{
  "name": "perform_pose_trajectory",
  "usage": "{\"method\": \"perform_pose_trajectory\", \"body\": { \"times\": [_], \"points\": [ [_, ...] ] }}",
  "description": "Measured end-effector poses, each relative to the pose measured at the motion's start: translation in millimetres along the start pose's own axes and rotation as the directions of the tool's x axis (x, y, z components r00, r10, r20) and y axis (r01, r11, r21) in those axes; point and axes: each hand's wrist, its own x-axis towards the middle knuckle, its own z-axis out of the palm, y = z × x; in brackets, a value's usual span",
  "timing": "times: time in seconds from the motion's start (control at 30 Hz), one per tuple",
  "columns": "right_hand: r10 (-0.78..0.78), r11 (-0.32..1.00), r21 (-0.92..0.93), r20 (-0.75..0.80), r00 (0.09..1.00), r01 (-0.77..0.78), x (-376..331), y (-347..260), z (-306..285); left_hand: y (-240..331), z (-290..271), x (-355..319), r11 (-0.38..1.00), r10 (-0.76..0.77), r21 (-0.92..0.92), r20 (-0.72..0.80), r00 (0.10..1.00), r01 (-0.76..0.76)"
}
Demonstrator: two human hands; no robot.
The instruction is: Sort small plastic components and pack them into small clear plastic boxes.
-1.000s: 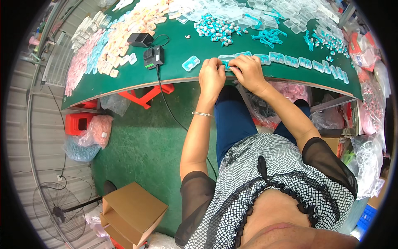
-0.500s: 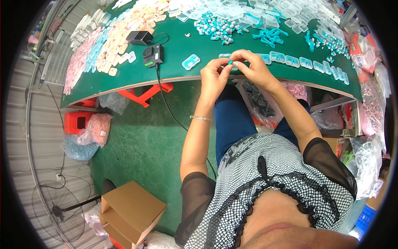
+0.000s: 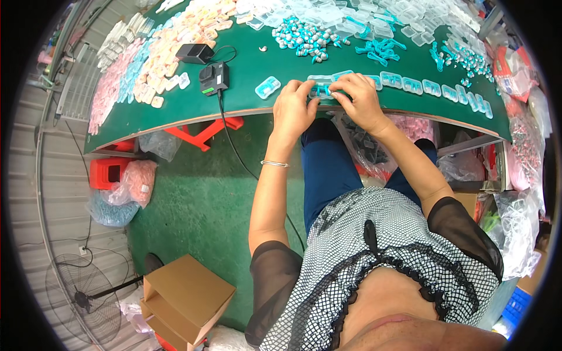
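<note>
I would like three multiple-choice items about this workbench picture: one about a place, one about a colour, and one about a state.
1. Where does the small black box with a cable lie?
A. left of both hands
B. right of both hands
C. on the floor

2. What colour is the table top?
A. red
B. green
C. white

3. What are the left hand and the right hand doing?
A. resting apart on the lap
B. lifting the brown cardboard box
C. meeting together on one small clear plastic case with teal contents at the table's near edge

Answers: 1 A, the box lies on the table left of the left hand. 2 B, the bare top is green. 3 C, the fingertips of both hands meet on the case; how firm the grip is cannot be seen.
</note>
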Motion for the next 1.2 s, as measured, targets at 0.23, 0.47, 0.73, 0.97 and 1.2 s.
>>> {"method": "perform_pose_trajectory", "body": {
  "times": [0.23, 0.47, 0.73, 0.97, 1.2],
  "points": [
    [0.008, 0.992, -0.122, 0.002, 1.0, -0.008, 1, 1, 6, 2, 4, 3, 0.998, 0.011, 0.058, 0.046, 0.999, -0.013],
    [-0.019, 0.982, -0.187, 0.007, 1.0, 0.02, 3, 5, 7, -1, 6, 1, 0.998, 0.049, 0.042, -0.013, 0.999, -0.049],
    [0.004, 0.98, -0.196, 0.103, 0.995, 0.016, 11, 14, 5, 0, 8, -1, 0.999, -0.022, 0.038, -0.011, 1.0, 0.023],
    [-0.042, 0.948, -0.298, 0.226, 0.973, 0.11, 17, 11, 1, -1, 10, -3, 0.999, -0.019, 0.038, -0.027, 0.999, 0.02],
    [-0.032, 0.98, -0.193, 0.096, 0.995, 0.05, 16, 1, -7, -1, 12, -4, 1.0, 0.013, 0.021, -0.097, 0.995, -0.012]
  ]
}}
